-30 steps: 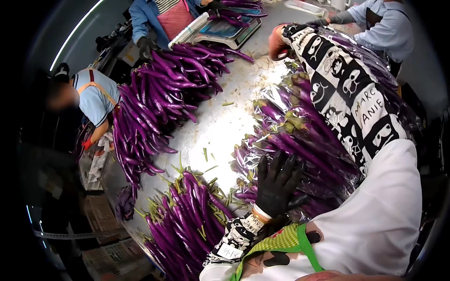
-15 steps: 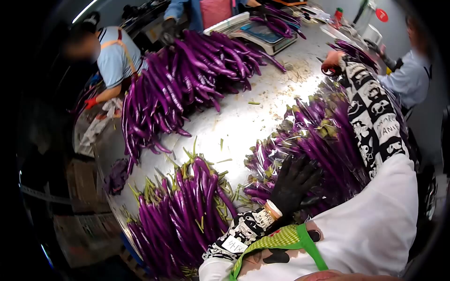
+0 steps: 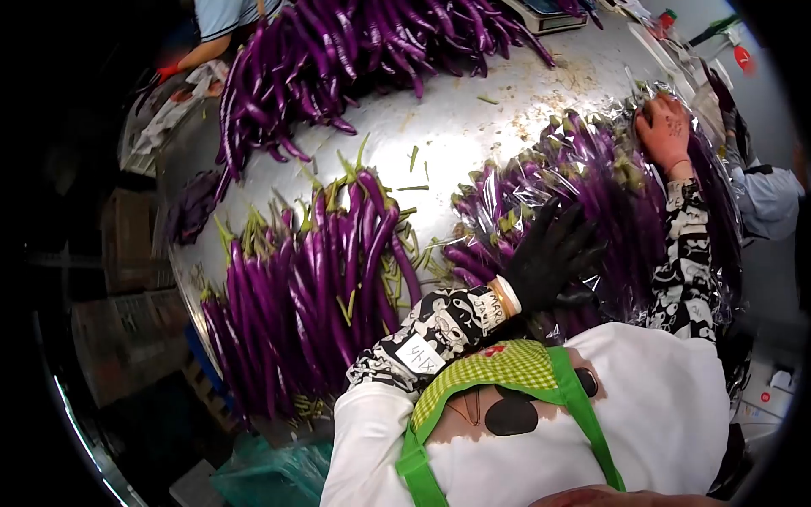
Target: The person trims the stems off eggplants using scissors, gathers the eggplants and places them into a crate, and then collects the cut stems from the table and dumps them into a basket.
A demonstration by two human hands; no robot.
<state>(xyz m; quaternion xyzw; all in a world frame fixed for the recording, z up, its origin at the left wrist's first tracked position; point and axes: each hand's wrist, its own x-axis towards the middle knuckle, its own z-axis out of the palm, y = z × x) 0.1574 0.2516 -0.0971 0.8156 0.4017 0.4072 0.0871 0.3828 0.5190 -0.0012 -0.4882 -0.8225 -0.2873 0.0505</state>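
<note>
Head view: shows a metal table (image 3: pixel 380 131) with film-wrapped eggplants (image 3: pixel 625 207) along its right side, stem ends pointing away from the body. Lays the black-gloved left hand (image 3: pixel 556 260) on the near part of these, palm down, fingers spread, gripping nothing. Rests the right hand (image 3: pixel 665 133) farther off, over the stem ends of the same wrapped eggplants, fingers lightly bent and touching the clear film; cannot tell if pinching any of it. Shows patterned sleeve covers on both forearms, with a white tag (image 3: pixel 420 353) on the left one.

To the left of the left hand, shows a bunch of bare eggplants (image 3: pixel 338 262), stems up-table, with cut stem pieces (image 3: pixel 413 158) scattered beside and beyond. Across the table, shows a larger heap of eggplants (image 3: pixel 363 46), with part of a scale (image 3: pixel 549 19) near its right end. At the far left, shows a co-worker's red-gloved hand (image 3: pixel 169 70) near a pale cloth (image 3: pixel 179 110).
</note>
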